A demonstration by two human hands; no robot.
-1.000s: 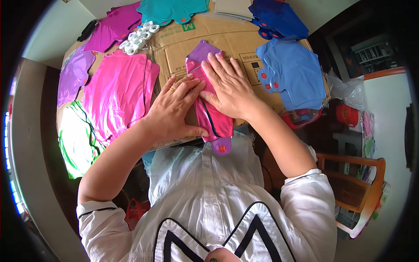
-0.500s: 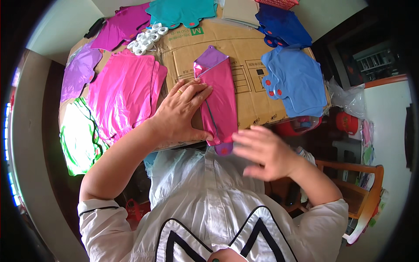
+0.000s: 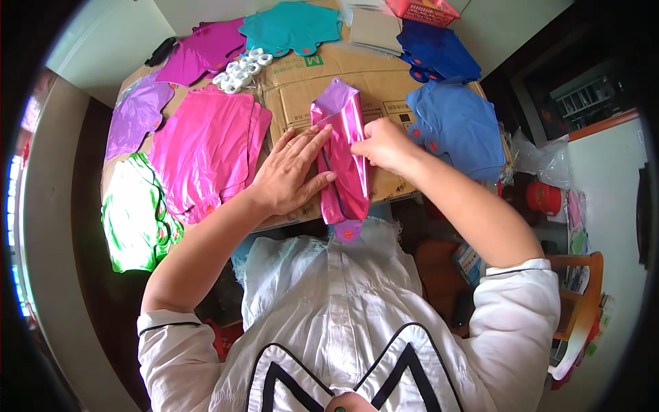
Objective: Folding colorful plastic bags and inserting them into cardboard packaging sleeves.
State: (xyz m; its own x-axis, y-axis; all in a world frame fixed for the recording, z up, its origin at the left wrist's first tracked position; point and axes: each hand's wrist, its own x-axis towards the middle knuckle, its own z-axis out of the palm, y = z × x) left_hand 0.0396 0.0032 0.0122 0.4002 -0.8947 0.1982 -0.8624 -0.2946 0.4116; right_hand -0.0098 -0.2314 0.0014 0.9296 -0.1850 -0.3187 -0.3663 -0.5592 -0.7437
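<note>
A flat, shiny pink foil balloon [image 3: 345,182], folded into a long narrow strip, lies on the cardboard in front of me. Its purple top [image 3: 336,100] has a small holed tab. A purple tab with a red dot [image 3: 349,231] hangs over the near edge. My left hand [image 3: 292,173] rests flat on the strip's left side, fingers stretched out and thumb apart. At the right edge, my right hand [image 3: 386,144] pinches the foil between thumb and fingers and lifts that side slightly.
Stacks of flat foil surround the work: pink [image 3: 202,147], lilac [image 3: 137,117], green-white [image 3: 130,216], magenta [image 3: 202,55], teal [image 3: 292,27], dark blue [image 3: 439,51] and light blue [image 3: 460,130]. White ribbon rolls [image 3: 240,71] sit behind. The cardboard [image 3: 292,86] ends near my waist; a wooden chair [image 3: 583,295] stands right.
My right hand has moved up and forward from beside the near tab to pinch the strip's right edge, which is now raised. My left hand still presses on the foil.
</note>
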